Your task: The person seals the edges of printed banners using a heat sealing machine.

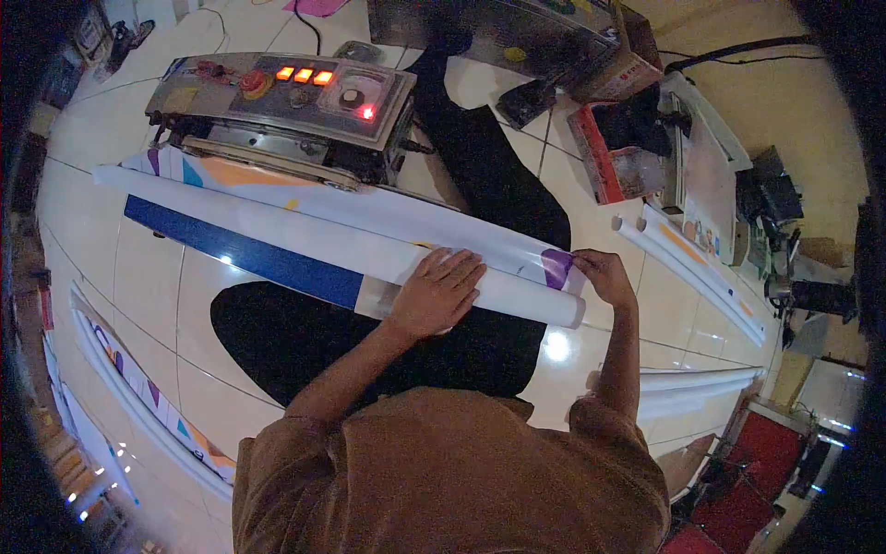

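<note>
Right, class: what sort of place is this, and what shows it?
Probably a small print or packaging workshop: a grey metal machine with lit red displays stands on the white tiled floor beside a long white printed roll.

machine [277, 92], orange lights lit | black sheet [277, 342] on tiled floor [120, 268] | red box [600, 157] | spare rolls [692, 268] far right

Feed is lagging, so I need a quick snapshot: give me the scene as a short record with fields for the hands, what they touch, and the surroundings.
left hand: flat, palm down on the white roll
right hand: fingers curled on the roll's end, by a purple patch
roll: long, lying across the tiled floor, blue strip along it
under the roll: black mat
behind: machine, orange lights lit
right side: another white roll
</note>
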Motion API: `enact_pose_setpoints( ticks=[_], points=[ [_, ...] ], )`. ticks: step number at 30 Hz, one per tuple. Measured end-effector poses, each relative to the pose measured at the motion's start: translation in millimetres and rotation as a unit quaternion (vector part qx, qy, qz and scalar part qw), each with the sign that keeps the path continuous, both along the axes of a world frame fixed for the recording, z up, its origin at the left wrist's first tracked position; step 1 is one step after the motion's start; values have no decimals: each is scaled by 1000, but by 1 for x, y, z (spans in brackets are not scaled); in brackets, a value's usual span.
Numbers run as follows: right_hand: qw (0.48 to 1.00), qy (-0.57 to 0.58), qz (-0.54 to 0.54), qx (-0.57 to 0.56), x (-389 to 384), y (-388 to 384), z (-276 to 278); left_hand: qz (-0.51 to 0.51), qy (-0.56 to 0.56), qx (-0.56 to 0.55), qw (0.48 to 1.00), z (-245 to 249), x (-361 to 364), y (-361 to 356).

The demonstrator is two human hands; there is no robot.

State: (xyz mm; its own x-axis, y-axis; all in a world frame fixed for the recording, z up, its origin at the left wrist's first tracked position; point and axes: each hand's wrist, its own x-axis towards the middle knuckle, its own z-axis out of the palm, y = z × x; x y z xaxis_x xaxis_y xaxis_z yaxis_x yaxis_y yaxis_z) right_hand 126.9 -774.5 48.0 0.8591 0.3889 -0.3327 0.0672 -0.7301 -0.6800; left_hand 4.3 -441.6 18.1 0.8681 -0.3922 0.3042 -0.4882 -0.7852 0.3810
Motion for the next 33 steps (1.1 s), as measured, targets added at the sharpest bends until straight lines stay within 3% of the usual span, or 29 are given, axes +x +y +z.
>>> enact_pose_setpoints(
  ticks=[12,23,29,33],
  points=[
    [989,-67,-84,106,-4,22,-20,20,-9,-10,1000,0,0,1],
    [998,-38,43,11,8,49,-4,14,-1,-31,999,1,-1,2],
    [996,-27,75,31,19,57,-16,20,-18,-26,999,-2,-1,2],
    [996,0,75,43,28,53,-32,42,28,-48,998,-1,-17,4]
  ],
)
